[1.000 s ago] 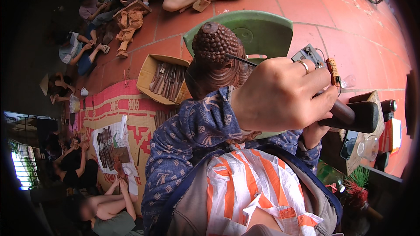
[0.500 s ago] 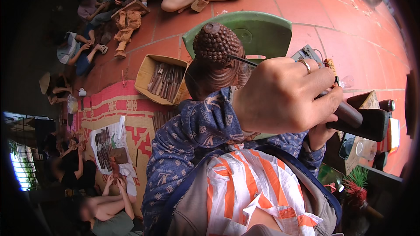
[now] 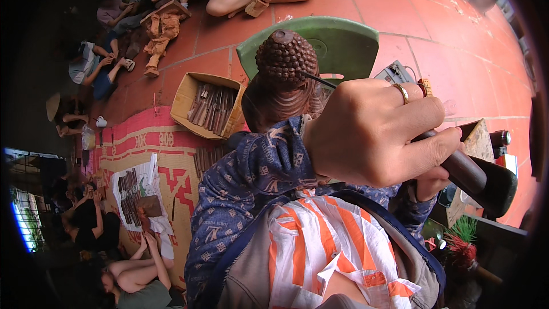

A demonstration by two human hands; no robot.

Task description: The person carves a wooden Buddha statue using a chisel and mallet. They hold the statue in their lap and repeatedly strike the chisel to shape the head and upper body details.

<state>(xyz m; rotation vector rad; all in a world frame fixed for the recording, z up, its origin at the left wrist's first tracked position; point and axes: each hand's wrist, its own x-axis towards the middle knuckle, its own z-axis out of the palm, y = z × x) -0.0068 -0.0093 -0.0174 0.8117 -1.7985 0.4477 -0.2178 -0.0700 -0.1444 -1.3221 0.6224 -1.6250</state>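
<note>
A dark brown carved wooden head (image 3: 286, 60) with rows of round curls stands upright in front of me. My left hand (image 3: 377, 131), wearing a ring, is closed around a chisel (image 3: 460, 166). Its thin blade runs up to the curls, the tip touching or nearly touching their right side; the middle is hidden by my fingers. Lower right, my right hand (image 3: 432, 184) is partly covered by the left, its fingers curled. Beside it, behind the chisel's handle end, is a black mallet-like block (image 3: 498, 191); its grip is hidden.
Behind the carving is a green plastic chair (image 3: 349, 46). A cardboard box of chisels (image 3: 186, 100) stands left, near a patterned mat (image 3: 128, 137) with more tools on white paper (image 3: 153, 180). Several people sit left and at the back. A red-and-green brush (image 3: 464, 240) lies lower right.
My left hand and the chisel handle have shifted slightly right and down. The black block and my right hand have also moved right and down. The blade tip stays by the curls.
</note>
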